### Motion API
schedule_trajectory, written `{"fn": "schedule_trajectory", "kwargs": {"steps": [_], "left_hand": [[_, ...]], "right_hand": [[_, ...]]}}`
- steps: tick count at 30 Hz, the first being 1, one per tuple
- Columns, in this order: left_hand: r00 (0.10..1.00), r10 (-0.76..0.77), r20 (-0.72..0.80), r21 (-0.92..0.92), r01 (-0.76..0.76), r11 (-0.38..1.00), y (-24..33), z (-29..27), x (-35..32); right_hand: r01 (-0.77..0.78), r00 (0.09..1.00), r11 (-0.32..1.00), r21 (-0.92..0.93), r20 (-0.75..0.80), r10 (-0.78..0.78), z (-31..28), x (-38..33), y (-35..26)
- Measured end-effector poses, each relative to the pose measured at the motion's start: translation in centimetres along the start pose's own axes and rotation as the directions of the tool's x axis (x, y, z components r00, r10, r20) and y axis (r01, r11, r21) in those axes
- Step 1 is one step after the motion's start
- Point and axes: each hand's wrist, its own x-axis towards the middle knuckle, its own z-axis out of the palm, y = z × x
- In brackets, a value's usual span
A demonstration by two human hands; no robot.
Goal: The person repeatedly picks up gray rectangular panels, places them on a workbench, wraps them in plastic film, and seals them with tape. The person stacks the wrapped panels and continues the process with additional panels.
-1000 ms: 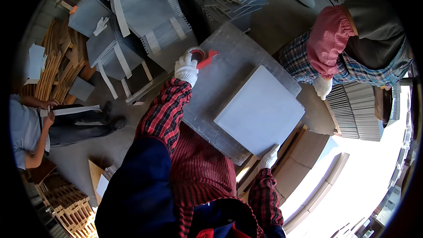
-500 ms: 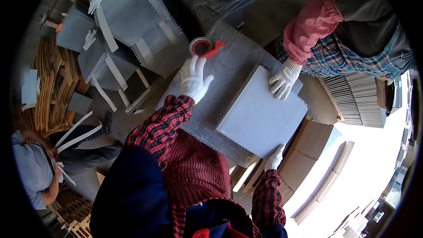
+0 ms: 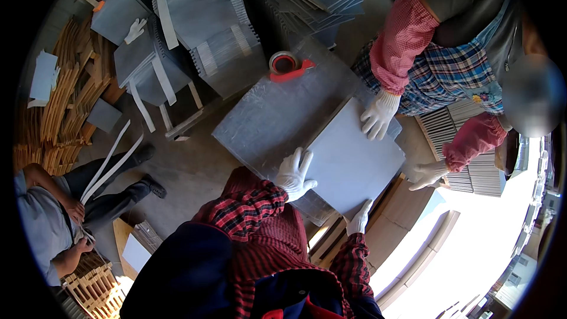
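Observation:
A flat pale-grey square panel, apparently on a thin stack, lies on a table with a scuffed, clear-covered top. My left hand, in a white knit glove, is at the panel's left edge with its fingers spread. At the near right corner, my right hand, also gloved, lies along the panel's edge with fingers stretched out. Across the table, a co-worker's gloved hand rests on the panel's far part. Their other gloved hand reaches out to the right of it.
A tape roll in a red dispenser sits at the table's far edge. Stacked grey panels stand beyond to the left, near wooden slats. Brown cartons are at right. Another person holds white strips at left.
My left hand has left the tape dispenser and come back to the panel's left edge. The co-worker's second hand has come into sight at right. My view has shifted slightly.

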Motion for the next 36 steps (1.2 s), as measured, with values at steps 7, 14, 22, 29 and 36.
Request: {"fn": "schedule_trajectory", "kwargs": {"steps": [7, 14, 22, 29, 36], "left_hand": [[0.999, 0.018, 0.034, 0.003, -0.019, 1.000, -0.4, 0.2, 0.4], [0.992, -0.018, 0.128, -0.156, 0.038, 0.987, -3.6, -1.7, 0.7], [0.947, 0.299, -0.117, 0.066, -0.293, 0.954, -8.2, -3.4, 3.2], [0.604, 0.236, 0.761, -0.026, -0.335, 0.942, -9.0, -10.7, 8.2], [0.681, 0.723, -0.116, -0.246, -0.725, 0.643, -5.2, -23.8, 8.2]], "right_hand": [[0.093, 0.995, 0.990, -0.105, 0.041, -0.089, -1.0, -0.2, 0.3], [0.113, 0.994, 0.985, -0.130, 0.006, -0.113, 4.0, -8.5, -4.8], [0.366, 0.753, 0.545, -0.754, -0.104, -0.650, 14.5, -21.8, -9.7], [0.196, 0.504, 0.377, -0.905, -0.237, -0.831, 26.1, -29.2, -8.2], [0.287, 0.244, 0.325, -0.901, -0.259, -0.935, 28.9, -30.1, -3.9]]}}
